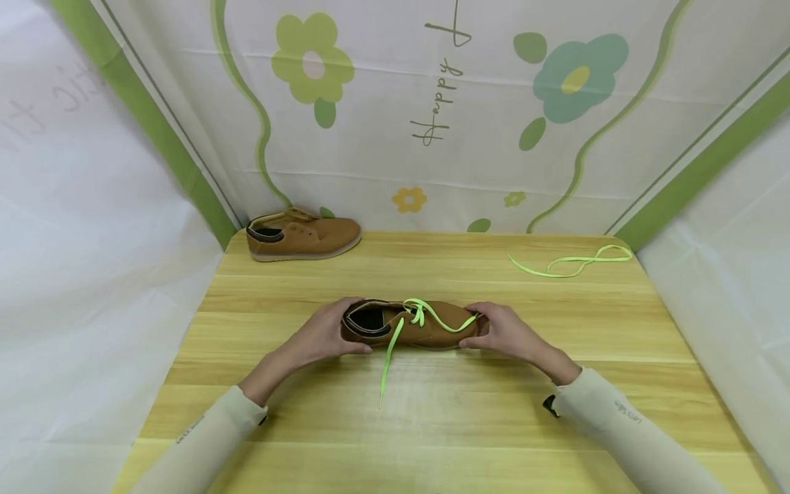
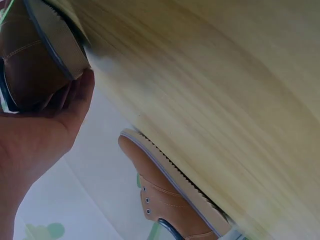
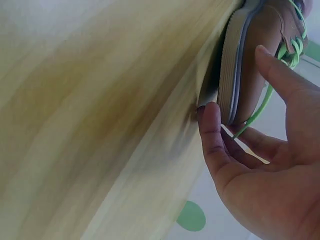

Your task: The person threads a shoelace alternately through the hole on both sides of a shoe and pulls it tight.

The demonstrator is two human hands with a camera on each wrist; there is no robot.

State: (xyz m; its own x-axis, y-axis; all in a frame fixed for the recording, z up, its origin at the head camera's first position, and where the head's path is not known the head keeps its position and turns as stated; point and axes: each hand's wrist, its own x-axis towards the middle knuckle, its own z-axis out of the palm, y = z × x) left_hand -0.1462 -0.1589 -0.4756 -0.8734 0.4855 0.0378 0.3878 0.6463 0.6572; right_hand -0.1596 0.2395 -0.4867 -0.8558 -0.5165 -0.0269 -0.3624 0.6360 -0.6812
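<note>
A brown shoe [image 1: 441, 333] lies crosswise at the middle of the table, toe to the right. A bright green lace [image 1: 395, 339] is tied at its eyelets, one end trailing toward the front, the other over the toe. My left hand [image 1: 324, 333] grips the heel, thumb on the near side and fingers behind. At the other end, my right hand [image 1: 506, 333] holds the toe between thumb and fingers. In the right wrist view, the fingers [image 3: 212, 132] curl around the toe by the sole. The left wrist view shows the palm against the heel [image 2: 35, 70].
A second brown shoe [image 1: 330, 237], without a lace, stands at the back left of the wooden table [image 1: 407, 439]. Another green lace [image 1: 555, 276] lies looped at the back right. White fabric walls [image 1: 370, 151] with printed flowers rise behind and at both sides.
</note>
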